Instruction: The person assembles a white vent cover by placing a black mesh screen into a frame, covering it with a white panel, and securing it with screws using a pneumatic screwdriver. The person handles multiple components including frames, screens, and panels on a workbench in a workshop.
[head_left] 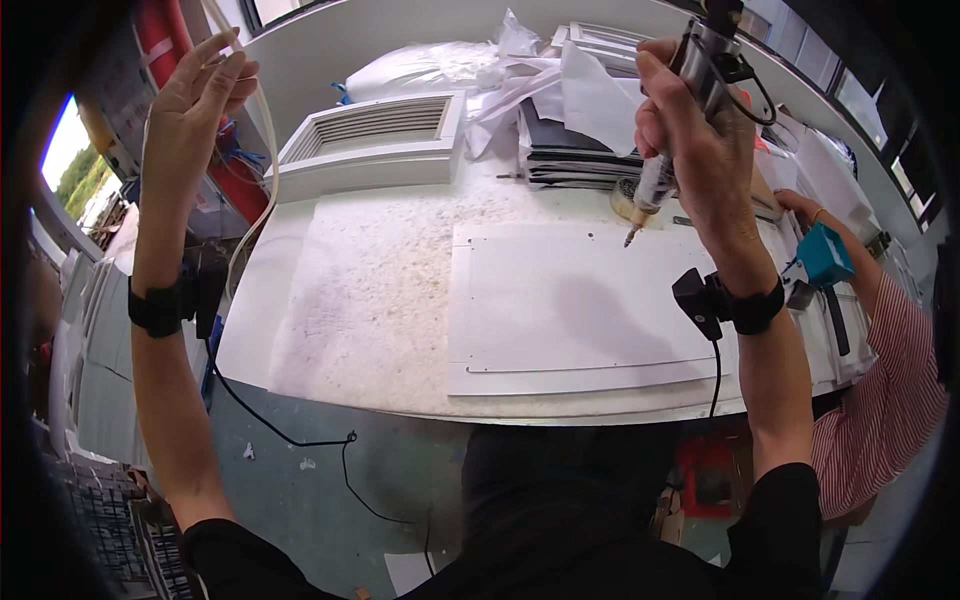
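Note:
My right hand [700,140] is raised over the table, wrapped round a screwdriver with a clear and metal barrel, likely a power one [655,185]. Its bit points down, apart from a flat white panel [540,310] that has small holes along its edges. The panel lies on top of another white sheet, whose border shows at the left and front. High at the left, my left hand [200,95] has its fingers closed about a thin pale hose [270,150], which hangs down past the table's left edge.
A white louvred frame [370,135] stands at the back left of the table [250,340]. Behind are a stack of dark sheets [575,160], plastic wrap [425,68] and a tape roll [626,198]. At right, a co-worker's striped sleeve [875,420] and a teal tool [825,255].

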